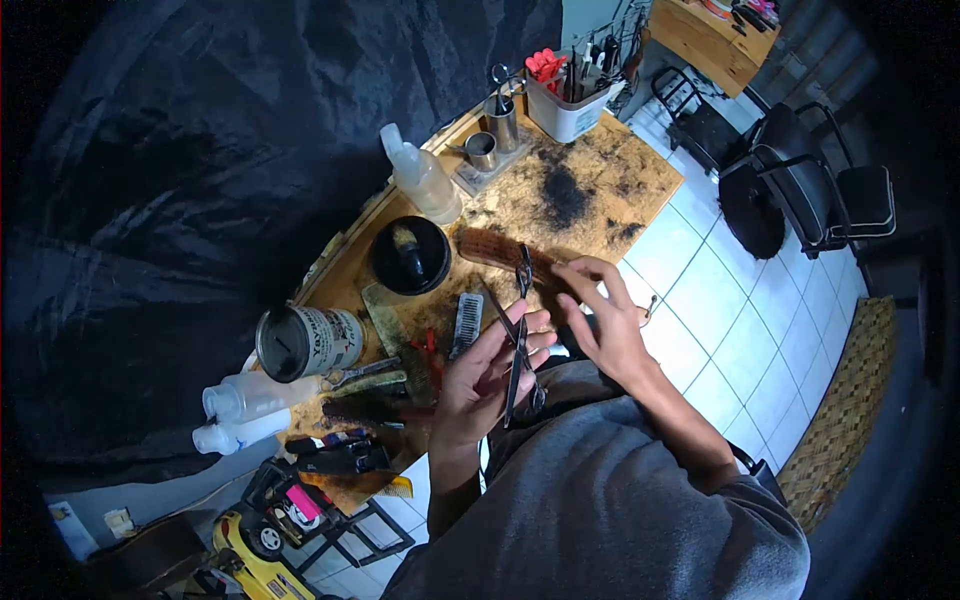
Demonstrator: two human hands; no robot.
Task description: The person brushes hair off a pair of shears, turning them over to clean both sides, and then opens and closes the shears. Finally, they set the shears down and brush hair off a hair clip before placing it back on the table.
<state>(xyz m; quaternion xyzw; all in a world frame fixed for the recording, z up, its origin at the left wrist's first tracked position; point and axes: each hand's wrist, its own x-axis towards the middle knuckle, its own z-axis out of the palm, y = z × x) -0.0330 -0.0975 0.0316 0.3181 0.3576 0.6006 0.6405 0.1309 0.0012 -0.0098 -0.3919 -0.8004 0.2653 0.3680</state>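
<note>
A pair of dark scissors [519, 350] with its blades spread wide lies across the fingers of my left hand [478, 385], which is palm up and curled around it. One finger loop points up toward the wooden brush, the other down toward my shirt. My right hand [615, 325] is just to the right, thumb and fingers apart, holding nothing visible. Its fingertips are close to the end of a long brown wooden brush [490, 247] on the table. A grey comb-like piece [467, 322] and a red clip [428, 345] lie left of my left hand.
Dark hair clippings litter the wooden table [640, 175]. Along its back stand a black bowl [385, 275] with a shaving brush, a spray bottle [430, 190], a large tin [330, 340], metal cups [481, 152] and a tool bin [565, 115]. Black chairs [790, 165] stand on the tiled floor.
</note>
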